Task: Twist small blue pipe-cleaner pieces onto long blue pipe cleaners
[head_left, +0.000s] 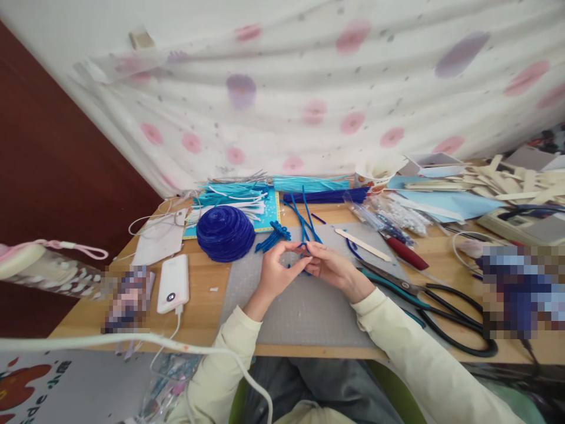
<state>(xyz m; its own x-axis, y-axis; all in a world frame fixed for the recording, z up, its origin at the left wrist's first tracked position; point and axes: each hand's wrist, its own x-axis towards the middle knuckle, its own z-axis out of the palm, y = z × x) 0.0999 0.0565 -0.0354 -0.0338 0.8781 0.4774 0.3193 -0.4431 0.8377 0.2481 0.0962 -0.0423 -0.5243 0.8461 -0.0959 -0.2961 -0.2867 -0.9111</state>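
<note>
Both hands' grip (304, 254) (pinching) pipe cleaners (304, 221).

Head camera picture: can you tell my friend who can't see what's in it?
Two hands, left hand and right hand, pinch blue pipe cleaners together over a grey mat. A dark blue coiled dome, black scissors and a white power bank lie nearby.

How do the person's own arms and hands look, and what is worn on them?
Both arms wear long, loose, pale cream sleeves ending at the wrists. The left hand and right hand are bare: no gloves. No rings, watch or markings show, and the sleeves are plain.
</note>
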